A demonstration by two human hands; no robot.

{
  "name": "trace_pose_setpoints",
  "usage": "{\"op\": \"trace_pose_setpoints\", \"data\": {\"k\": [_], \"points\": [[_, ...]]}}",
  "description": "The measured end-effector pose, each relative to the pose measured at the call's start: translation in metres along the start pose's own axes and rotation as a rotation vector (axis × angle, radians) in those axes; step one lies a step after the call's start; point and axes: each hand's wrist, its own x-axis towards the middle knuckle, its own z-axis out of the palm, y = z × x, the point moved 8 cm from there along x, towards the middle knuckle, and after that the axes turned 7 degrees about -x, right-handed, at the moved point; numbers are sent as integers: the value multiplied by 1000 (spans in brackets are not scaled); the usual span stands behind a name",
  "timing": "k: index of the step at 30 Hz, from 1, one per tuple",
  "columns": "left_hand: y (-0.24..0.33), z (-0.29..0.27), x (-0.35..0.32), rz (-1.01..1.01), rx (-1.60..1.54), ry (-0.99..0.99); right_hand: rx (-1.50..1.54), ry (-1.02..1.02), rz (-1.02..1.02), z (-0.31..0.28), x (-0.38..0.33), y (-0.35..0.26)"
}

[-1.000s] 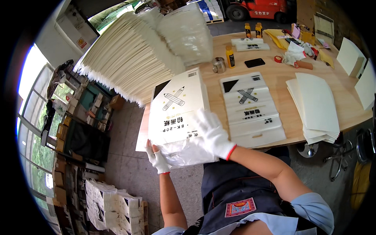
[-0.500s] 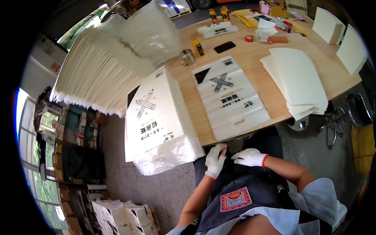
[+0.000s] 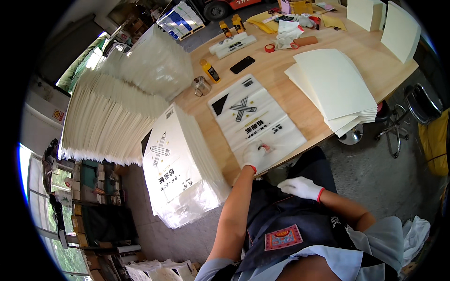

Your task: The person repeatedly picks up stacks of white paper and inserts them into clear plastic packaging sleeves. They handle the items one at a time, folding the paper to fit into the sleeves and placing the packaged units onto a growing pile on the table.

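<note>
My left hand [image 3: 254, 154], in a white knit glove with a bare fingertip showing, rests on the near part of a flat translucent plastic bag [image 3: 276, 122]. Its fingers look loosely spread and cover the bag's handle slot. Black pencil drawings and lettering mark the bag, which lies on the wooden table [image 3: 276, 79]. Close to my body, my gloved right hand [image 3: 300, 188] lies over my lap below the table edge, its fingers extended and holding nothing. Left of the bag stands a thick stack of printed white paper packs [image 3: 173, 164] in clear plastic.
Loose white sheets [image 3: 335, 89] are piled on the right. Behind the bag are a phone [image 3: 242, 65], a juice bottle [image 3: 210, 71] and a metal jar [image 3: 200, 86]. A tall row of packs [image 3: 112, 112] fills the left. A stool [image 3: 398, 122] stands beyond the right edge.
My left hand has moved forward from my lap onto the near part of the plastic bag. My right hand stays near my lap. The view has shifted and turned slightly.
</note>
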Motion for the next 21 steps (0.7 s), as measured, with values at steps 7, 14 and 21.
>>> {"op": "trace_pose_setpoints", "data": {"k": [7,14,21], "points": [[57,-39,-7,62,-214,142,174,339,406,-67,85,13],[96,-89,6,112,-876,284,-73,492,248,-78,123,63],[141,-95,-12,49,-777,153,98,115,485,-117,58,15]]}}
